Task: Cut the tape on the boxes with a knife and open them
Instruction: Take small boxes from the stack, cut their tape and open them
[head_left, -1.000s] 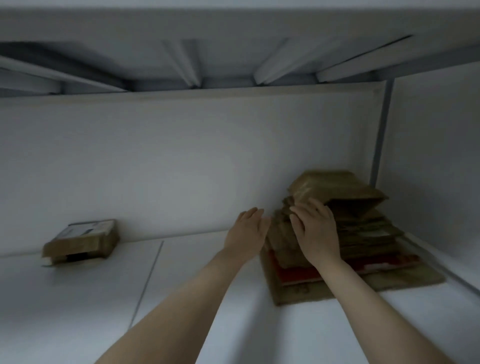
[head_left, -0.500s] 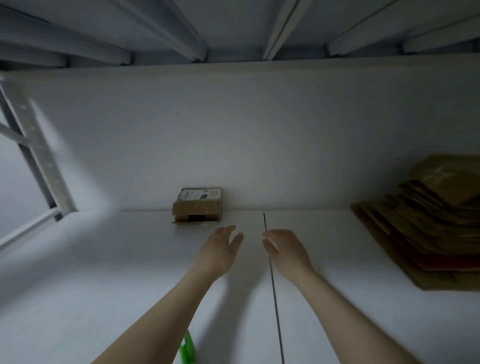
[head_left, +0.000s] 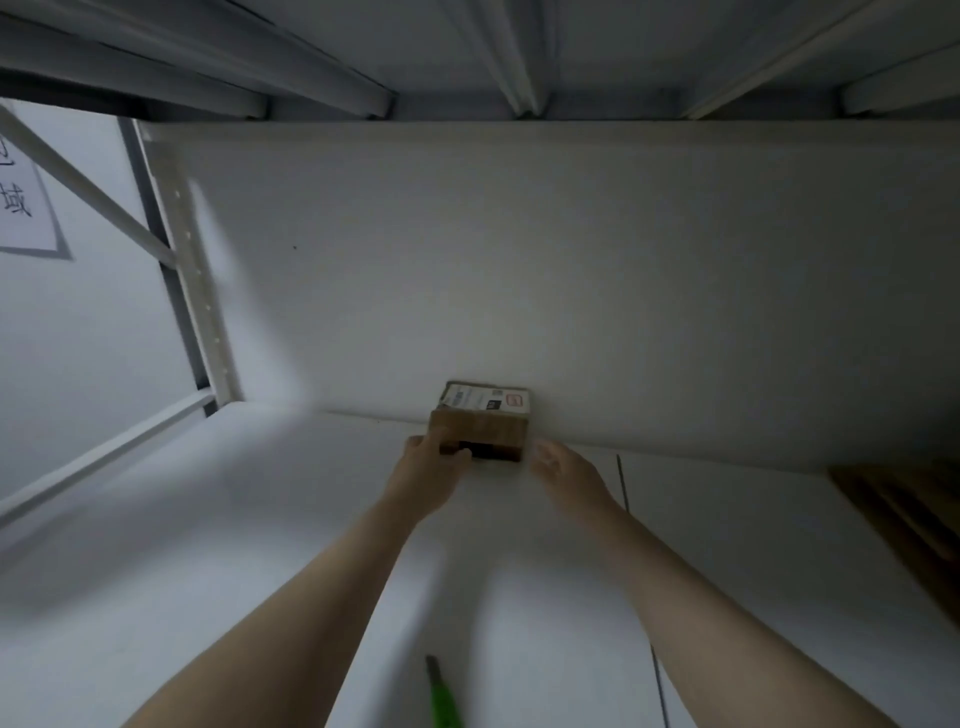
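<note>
A small brown cardboard box (head_left: 485, 427) with a white label on top sits on the white shelf against the back wall. My left hand (head_left: 430, 475) grips its left front corner, with the fingers across the front face. Just right of the box, my right hand (head_left: 563, 470) is open with fingers spread; whether it touches the box I cannot tell. A green-handled knife (head_left: 443, 699) lies on the shelf near the front edge, between my forearms, with no hand on it.
A pile of flattened brown cardboard (head_left: 914, 525) lies at the right end of the shelf. A white upright post with holes (head_left: 195, 291) and a diagonal brace stand at the left. The shelf above hangs low overhead. A seam (head_left: 623, 483) runs across the shelf board.
Both hands left the cardboard pile on the right and moved left to the small box. My left hand has taken hold of it, and the knife has come into view.
</note>
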